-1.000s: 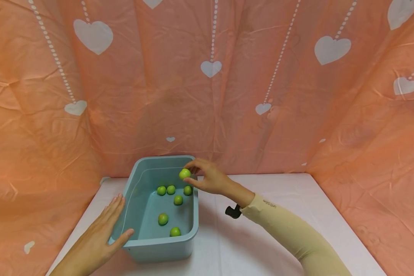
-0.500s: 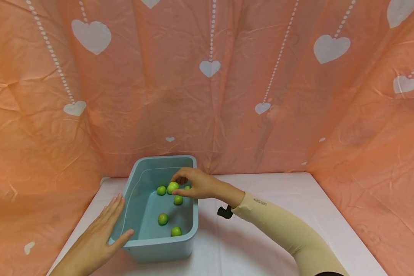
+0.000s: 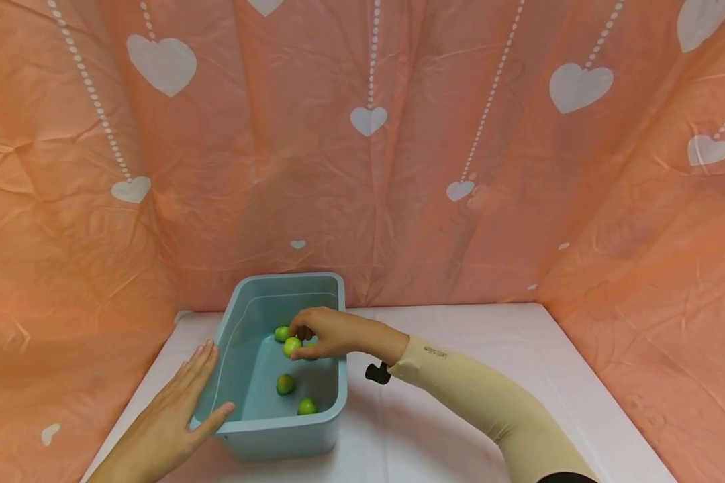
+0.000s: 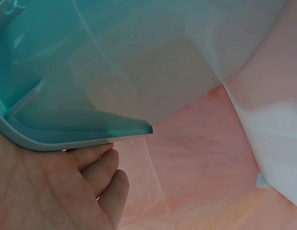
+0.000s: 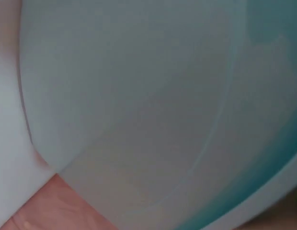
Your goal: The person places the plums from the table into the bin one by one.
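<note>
A blue-grey plastic tub [image 3: 311, 422] stands on the white-covered table in the head view. My right hand [image 3: 332, 332] reaches over its right wall and pinches a small round green fruit [image 3: 292, 347] between thumb and fingers, inside the tub. More green fruits lie below: one [image 3: 282, 333] just behind the held fruit, one [image 3: 285, 384] nearer me, and one [image 3: 307, 406] by the near wall. Another is partly hidden under the right hand. My left hand [image 3: 169, 409] rests with straight fingers along the tub's left rim; the left wrist view shows fingers [image 4: 98, 167] just under that rim [image 4: 67, 145].
The white tabletop [image 3: 459, 396] extends to the right of the tub. An orange curtain [image 3: 423, 221] with white hearts encloses the back and sides. Only the tub's wall [image 5: 129, 105] fills most of the right wrist view.
My right hand has moved left and down into the tub with the green fruit, from above the right rim. The left hand and the tub have stayed in place.
</note>
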The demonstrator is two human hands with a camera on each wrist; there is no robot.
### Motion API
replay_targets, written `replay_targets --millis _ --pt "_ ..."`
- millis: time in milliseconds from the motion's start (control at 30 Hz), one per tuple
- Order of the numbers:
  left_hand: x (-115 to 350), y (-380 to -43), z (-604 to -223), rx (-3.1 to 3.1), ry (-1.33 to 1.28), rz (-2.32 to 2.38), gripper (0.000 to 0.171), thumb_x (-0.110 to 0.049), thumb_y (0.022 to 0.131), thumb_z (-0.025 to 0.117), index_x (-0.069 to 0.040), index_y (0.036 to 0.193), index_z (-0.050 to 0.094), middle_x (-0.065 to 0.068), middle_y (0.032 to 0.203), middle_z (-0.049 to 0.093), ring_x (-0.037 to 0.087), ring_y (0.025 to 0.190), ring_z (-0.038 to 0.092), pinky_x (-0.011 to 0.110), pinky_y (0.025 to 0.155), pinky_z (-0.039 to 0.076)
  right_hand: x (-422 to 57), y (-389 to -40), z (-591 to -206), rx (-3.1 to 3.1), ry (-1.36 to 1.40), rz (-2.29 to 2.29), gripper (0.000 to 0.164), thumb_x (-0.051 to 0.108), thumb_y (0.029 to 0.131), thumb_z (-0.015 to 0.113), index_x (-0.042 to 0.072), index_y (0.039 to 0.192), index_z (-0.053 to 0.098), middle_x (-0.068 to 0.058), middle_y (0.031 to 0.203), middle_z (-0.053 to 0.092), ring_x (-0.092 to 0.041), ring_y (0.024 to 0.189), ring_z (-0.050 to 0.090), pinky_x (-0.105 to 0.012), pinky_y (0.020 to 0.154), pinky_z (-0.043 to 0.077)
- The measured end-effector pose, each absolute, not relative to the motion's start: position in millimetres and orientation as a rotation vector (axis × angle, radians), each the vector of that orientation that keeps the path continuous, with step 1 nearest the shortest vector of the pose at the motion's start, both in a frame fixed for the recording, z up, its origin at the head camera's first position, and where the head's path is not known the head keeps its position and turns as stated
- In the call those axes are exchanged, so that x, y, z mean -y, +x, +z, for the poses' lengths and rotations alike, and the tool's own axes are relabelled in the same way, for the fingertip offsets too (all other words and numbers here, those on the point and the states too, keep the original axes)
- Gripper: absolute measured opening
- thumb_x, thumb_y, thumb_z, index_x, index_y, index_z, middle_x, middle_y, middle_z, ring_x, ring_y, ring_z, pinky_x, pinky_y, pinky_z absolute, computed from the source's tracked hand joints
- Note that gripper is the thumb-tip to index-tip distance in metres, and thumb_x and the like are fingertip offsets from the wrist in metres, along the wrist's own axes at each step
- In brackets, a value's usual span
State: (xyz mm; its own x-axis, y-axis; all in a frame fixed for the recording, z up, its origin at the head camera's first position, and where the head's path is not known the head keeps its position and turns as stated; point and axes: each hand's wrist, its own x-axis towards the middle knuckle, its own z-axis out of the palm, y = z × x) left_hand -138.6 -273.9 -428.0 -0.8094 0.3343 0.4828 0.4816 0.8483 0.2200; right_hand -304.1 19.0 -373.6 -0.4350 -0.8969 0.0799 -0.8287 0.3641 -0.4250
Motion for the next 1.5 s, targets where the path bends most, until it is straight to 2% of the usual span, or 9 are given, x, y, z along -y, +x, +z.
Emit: replay_targets --millis 233,467,767,1167,1500 --pt "274 -138 -427 2.606 -0.588 -0.476 0.093 -0.041 0.097 0.08 0.004 0.165 0.034 0.018 0.175 0.027 -0.001 0.161 -0.001 0.009 0.121 -0.004 -6 -306 -375 -2.481 -1.615 -0.504 0.033 0.027 0.099 0.082 0.006 0.122 0.074 -0.002 0.107 0.069 -0.01 0.095 0.062 -0.015 0.086 0.047" --pt "273 -138 -427 2.617 -0.581 -0.476 0.093 -0.042 0.097 0.079 0.004 0.165 0.034 0.019 0.175 0.028 0.001 0.162 0.0 0.008 0.12 -0.004 4 -307 -377 -2.462 -1.608 -0.385 0.031 0.026 0.099 0.081 0.005 0.12 0.076 -0.001 0.107 0.072 -0.013 0.096 0.066 -0.013 0.083 0.047" --pt "273 -138 -427 2.621 -0.58 -0.495 0.093 -0.041 0.098 0.079 0.004 0.166 0.034 0.018 0.175 0.027 0.001 0.162 0.0 0.008 0.12 -0.004 19 -312 -383 -2.458 -1.646 -0.294 0.026 0.027 0.099 0.081 0.006 0.115 0.076 0.001 0.099 0.071 -0.006 0.086 0.059 -0.014 0.08 0.046" --pt "273 -137 -426 2.63 -0.582 -0.498 0.093 -0.041 0.099 0.078 0.003 0.166 0.032 0.017 0.176 0.025 0.001 0.162 0.0 0.008 0.119 -0.004 29 -315 -390 -2.436 -1.553 -0.275 0.029 0.027 0.099 0.081 0.006 0.119 0.078 0.001 0.099 0.072 -0.005 0.087 0.061 -0.014 0.079 0.048" --pt "272 -137 -426 2.611 -0.595 -0.495 0.093 -0.04 0.098 0.079 0.004 0.166 0.033 0.018 0.175 0.026 0.001 0.162 0.0 0.008 0.12 -0.004 33 -317 -395 -2.448 -1.512 -0.188 0.025 0.025 0.097 0.083 0.005 0.11 0.079 0.002 0.093 0.072 -0.006 0.081 0.06 -0.014 0.072 0.047"
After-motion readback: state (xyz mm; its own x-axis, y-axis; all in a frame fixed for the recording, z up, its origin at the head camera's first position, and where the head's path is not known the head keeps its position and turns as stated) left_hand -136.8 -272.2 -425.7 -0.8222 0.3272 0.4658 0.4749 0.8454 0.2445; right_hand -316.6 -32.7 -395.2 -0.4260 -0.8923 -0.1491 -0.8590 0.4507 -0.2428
